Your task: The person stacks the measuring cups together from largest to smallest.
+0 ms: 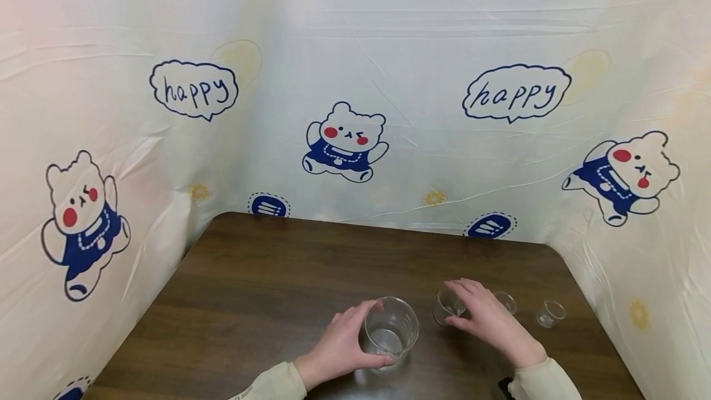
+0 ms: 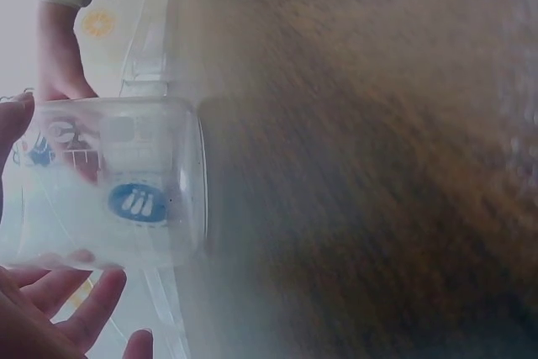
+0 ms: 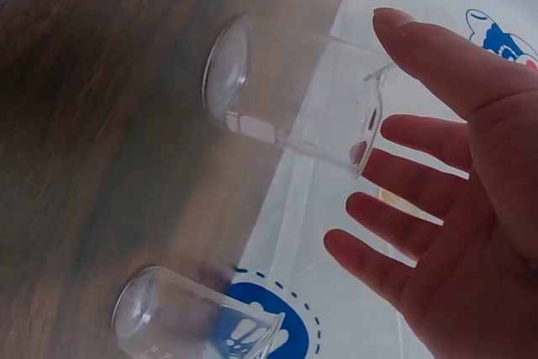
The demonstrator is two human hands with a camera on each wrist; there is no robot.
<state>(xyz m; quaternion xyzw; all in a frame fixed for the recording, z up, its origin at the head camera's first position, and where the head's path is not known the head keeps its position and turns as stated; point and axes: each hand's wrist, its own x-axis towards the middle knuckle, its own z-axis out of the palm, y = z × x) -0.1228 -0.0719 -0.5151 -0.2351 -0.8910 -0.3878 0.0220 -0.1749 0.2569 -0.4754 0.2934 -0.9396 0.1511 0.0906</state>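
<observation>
A large clear glass beaker (image 1: 391, 333) stands upright on the brown table. My left hand (image 1: 340, 345) grips its side, with the thumb toward the near side and the fingers toward the far side. To its right stands a smaller beaker (image 1: 446, 308) with a spout. Around the top of that one is my right hand (image 1: 491, 320). In the right wrist view, the spread fingers (image 3: 412, 178) lie by the beaker's rim, and the thumb is beside the spout with a gap.
Beyond my right hand are a partly hidden small beaker (image 1: 508, 303) and, farther right, the smallest beaker (image 1: 551, 313). The dark wooden table (image 1: 266, 276) is enclosed by a printed curtain (image 1: 344, 48) at its back and sides.
</observation>
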